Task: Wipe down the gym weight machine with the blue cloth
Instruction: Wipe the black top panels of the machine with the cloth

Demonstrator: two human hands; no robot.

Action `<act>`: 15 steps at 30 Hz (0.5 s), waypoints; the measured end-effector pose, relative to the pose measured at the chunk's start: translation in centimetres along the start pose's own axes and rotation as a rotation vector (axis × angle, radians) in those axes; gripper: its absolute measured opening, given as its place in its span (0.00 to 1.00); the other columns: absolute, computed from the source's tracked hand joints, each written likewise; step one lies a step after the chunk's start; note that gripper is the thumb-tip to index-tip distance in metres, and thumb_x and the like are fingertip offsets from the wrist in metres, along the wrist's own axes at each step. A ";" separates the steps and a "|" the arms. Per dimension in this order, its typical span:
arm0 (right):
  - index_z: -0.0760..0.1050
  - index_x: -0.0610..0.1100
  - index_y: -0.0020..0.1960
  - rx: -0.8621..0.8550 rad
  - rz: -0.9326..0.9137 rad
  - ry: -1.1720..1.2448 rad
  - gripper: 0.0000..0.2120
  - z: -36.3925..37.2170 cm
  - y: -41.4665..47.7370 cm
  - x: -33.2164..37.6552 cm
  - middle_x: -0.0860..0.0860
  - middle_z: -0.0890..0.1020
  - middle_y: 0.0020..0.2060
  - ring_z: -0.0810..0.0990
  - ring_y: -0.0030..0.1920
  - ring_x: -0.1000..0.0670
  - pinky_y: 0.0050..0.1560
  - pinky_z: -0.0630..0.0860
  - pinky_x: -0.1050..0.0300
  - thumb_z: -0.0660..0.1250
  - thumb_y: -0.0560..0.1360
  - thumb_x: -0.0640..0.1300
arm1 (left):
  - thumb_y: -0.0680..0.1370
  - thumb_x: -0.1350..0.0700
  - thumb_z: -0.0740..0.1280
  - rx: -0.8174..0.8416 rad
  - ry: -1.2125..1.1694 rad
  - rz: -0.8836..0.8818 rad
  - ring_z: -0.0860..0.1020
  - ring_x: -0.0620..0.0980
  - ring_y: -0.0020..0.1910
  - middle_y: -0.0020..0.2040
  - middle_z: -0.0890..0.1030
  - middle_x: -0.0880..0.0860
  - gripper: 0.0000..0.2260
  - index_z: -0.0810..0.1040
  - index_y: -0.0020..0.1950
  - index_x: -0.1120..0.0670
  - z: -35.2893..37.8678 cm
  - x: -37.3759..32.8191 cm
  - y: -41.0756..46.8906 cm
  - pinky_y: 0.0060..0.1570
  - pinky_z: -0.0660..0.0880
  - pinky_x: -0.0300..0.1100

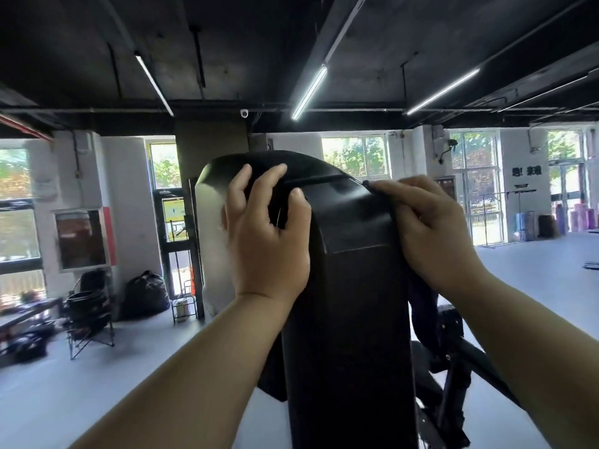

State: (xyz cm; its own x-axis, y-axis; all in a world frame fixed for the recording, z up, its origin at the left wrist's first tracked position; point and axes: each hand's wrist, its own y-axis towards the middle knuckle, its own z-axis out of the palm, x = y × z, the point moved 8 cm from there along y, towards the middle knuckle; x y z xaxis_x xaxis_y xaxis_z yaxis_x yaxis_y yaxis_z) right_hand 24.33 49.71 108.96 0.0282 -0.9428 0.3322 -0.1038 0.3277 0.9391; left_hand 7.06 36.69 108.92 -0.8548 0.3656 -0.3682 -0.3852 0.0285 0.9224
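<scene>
Ahead, smooth rounded housing (353, 286), limp cloth (421, 298)

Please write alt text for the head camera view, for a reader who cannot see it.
Two hands work at the rounded top of a black weight machine cover in a gym: the left hand grips its upper edge, the right hand pinches what looks like a dark cloth at its right side. Windows and ceiling lights lie behind.

Two hands (266, 236) (432, 233), one machine (346, 319) (one dome camera (243, 113)).
</scene>
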 end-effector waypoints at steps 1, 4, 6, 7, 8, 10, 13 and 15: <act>0.82 0.50 0.57 0.012 -0.006 0.000 0.17 0.1 0.4 0.1 0.58 0.78 0.49 0.76 0.51 0.64 0.53 0.66 0.76 0.61 0.80 0.33 | 0.74 0.39 0.56 0.004 0.022 0.035 0.63 0.41 0.70 0.72 0.68 0.44 0.23 0.78 0.63 0.43 0.0 -0.3 0.0 0.69 0.59 0.35; 0.83 0.49 0.56 0.084 -0.048 0.028 0.15 0.8 2.1 1.0 0.57 0.78 0.47 0.77 0.50 0.62 0.52 0.67 0.75 0.62 0.80 0.34 | 0.77 0.42 0.56 0.042 0.129 0.144 0.64 0.44 0.71 0.70 0.70 0.41 0.21 0.80 0.62 0.46 0.1 -1.3 0.0 0.68 0.57 0.31; 0.83 0.50 0.56 0.103 -0.022 0.088 0.15 0.6 2.0 0.5 0.55 0.78 0.49 0.77 0.51 0.60 0.53 0.67 0.75 0.62 0.80 0.34 | 0.77 0.42 0.56 0.061 0.191 0.177 0.64 0.43 0.71 0.69 0.70 0.40 0.21 0.80 0.63 0.47 0.1 -1.9 0.0 0.69 0.58 0.34; 0.82 0.50 0.57 0.101 0.001 0.100 0.16 0.5 1.3 -0.2 0.54 0.78 0.49 0.77 0.51 0.60 0.54 0.67 0.75 0.61 0.80 0.34 | 0.77 0.42 0.56 0.077 0.218 0.179 0.63 0.42 0.72 0.69 0.70 0.41 0.21 0.79 0.64 0.47 0.0 -2.1 -0.1 0.69 0.58 0.35; 0.82 0.50 0.58 0.096 0.027 0.103 0.17 0.4 0.3 -1.0 0.53 0.77 0.50 0.76 0.51 0.59 0.54 0.67 0.75 0.60 0.80 0.34 | 0.77 0.42 0.56 0.102 0.254 0.180 0.63 0.44 0.72 0.71 0.70 0.43 0.23 0.79 0.65 0.48 0.1 -2.4 -0.1 0.68 0.58 0.35; 0.81 0.48 0.60 0.070 0.085 0.091 0.19 0.1 -1.6 -2.6 0.52 0.75 0.51 0.75 0.51 0.58 0.55 0.66 0.76 0.60 0.79 0.32 | 0.76 0.41 0.54 0.164 0.367 0.185 0.62 0.48 0.75 0.74 0.68 0.48 0.25 0.76 0.68 0.49 0.5 -3.1 -0.3 0.70 0.58 0.38; 0.81 0.44 0.61 0.048 0.085 0.059 0.17 0.1 -1.6 -2.8 0.51 0.71 0.51 0.70 0.49 0.60 0.54 0.62 0.79 0.61 0.78 0.31 | 0.76 0.43 0.55 0.220 0.538 0.284 0.61 0.53 0.76 0.74 0.70 0.52 0.25 0.75 0.69 0.52 1.9 -5.4 -1.1 0.74 0.59 0.57; 0.81 0.43 0.61 0.070 0.013 0.056 0.16 0.2 -0.2 -1.6 0.51 0.71 0.51 0.69 0.49 0.61 0.53 0.62 0.80 0.62 0.78 0.31 | 0.77 0.47 0.58 0.232 0.632 0.417 0.64 0.53 0.75 0.71 0.73 0.53 0.23 0.76 0.68 0.54 3.6 -7.0 -2.3 0.74 0.58 0.61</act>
State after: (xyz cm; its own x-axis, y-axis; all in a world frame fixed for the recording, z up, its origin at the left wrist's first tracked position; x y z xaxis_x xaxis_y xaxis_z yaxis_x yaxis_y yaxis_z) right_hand 24.08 51.11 108.19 0.0821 -0.9329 0.3506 -0.1740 0.3329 0.9268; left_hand 15.14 37.39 109.74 -0.9750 -0.2070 0.0810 0.0334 0.2237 0.9741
